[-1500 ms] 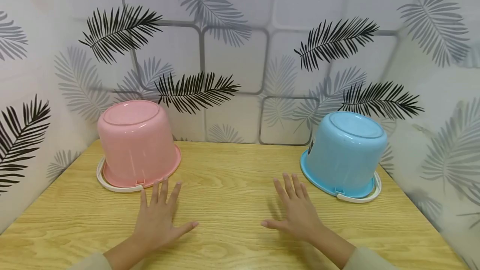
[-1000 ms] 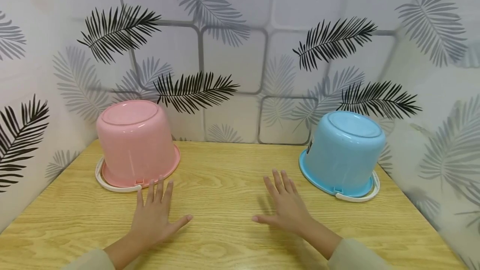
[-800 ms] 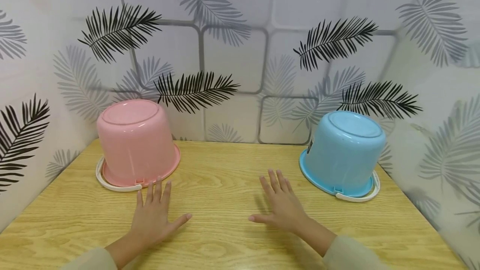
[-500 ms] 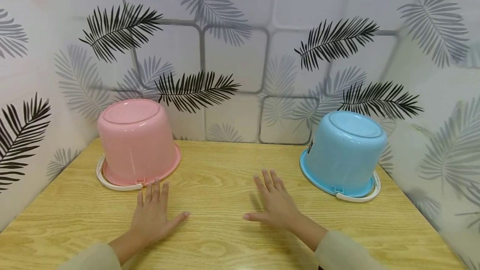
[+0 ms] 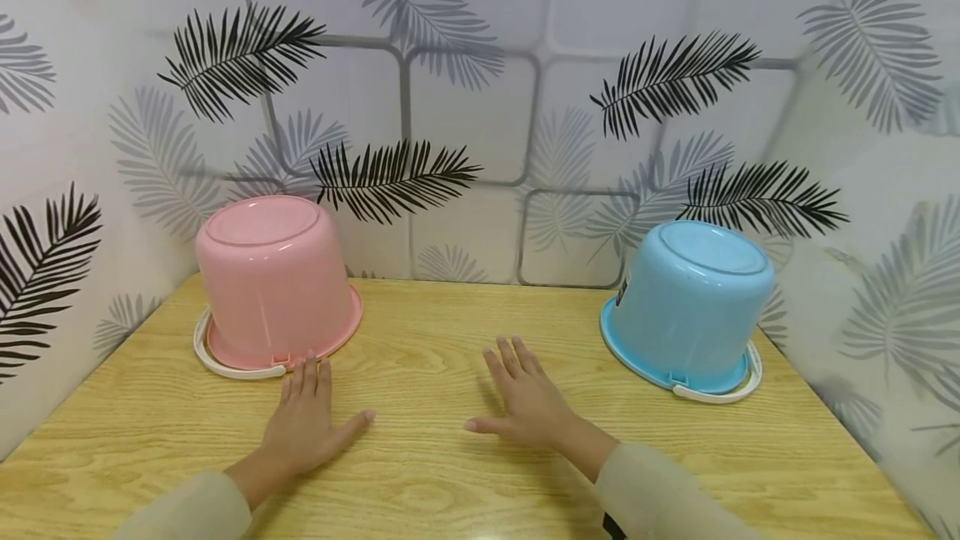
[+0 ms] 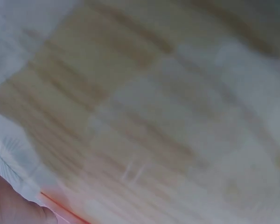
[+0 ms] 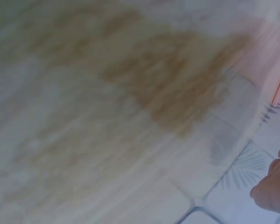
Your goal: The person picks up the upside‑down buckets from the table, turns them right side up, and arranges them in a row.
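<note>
Far left, leaf-patterned wall (image 5: pixel 45 148), running on behind the wooden table (image 5: pixel 427 315). Then, upside down toward the back left, a pink bucket (image 5: pixel 273 294), with a white handle (image 5: pixel 232 372) lying round the near-left part of its rim. Just in front, left hand (image 5: pixel 300 432) with straight fingers and thumb out, holding nothing; fingertips overlapping that rim in the head view, contact impossible to tell. Past a stretch of tabletop, right hand (image 5: pixel 528 407), fingers extended, likewise holding nothing. Farther right, well clear of those fingers, a blue bucket (image 5: pixel 693 311), also upside down, its pale handle (image 5: pixel 723 397) round the near-right edge.
</note>
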